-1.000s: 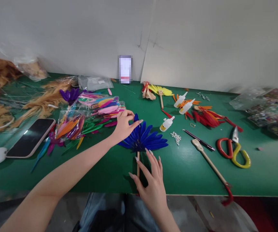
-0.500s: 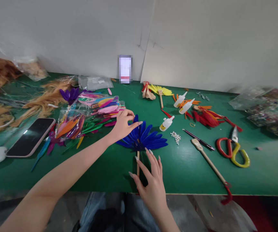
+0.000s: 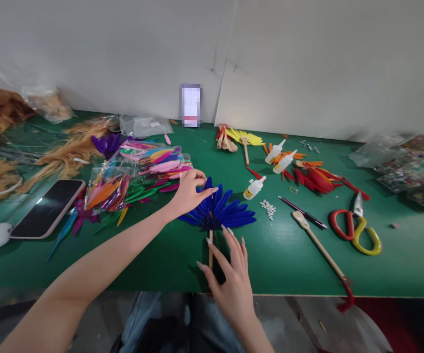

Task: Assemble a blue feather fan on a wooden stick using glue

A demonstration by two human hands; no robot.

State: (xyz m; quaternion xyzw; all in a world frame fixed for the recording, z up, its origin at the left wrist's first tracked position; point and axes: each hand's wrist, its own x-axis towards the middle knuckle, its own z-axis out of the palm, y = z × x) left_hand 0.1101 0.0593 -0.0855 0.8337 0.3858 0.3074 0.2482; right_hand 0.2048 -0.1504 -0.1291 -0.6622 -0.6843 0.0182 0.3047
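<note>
Bare arms (image 3: pixel 97 267), hands (image 3: pixel 236 287) with long pointed nails (image 3: pixel 200 265), blue jeans (image 3: pixel 144 314)

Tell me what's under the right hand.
Part of the blue fan's stick shows between thumb and forefinger of the right hand; whatever the palm covers is hidden.

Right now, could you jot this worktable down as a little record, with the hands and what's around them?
Left hand: fingertips at the upper feathers of the blue feather fan; grip unclear
Right hand: spread across the wooden handle; grip unclear
Surface: green table
Right of fan: white bottles, small white pieces, pen, scissors
Left of fan: bagged feathers, phone
Behind: yellow feather fan
</note>
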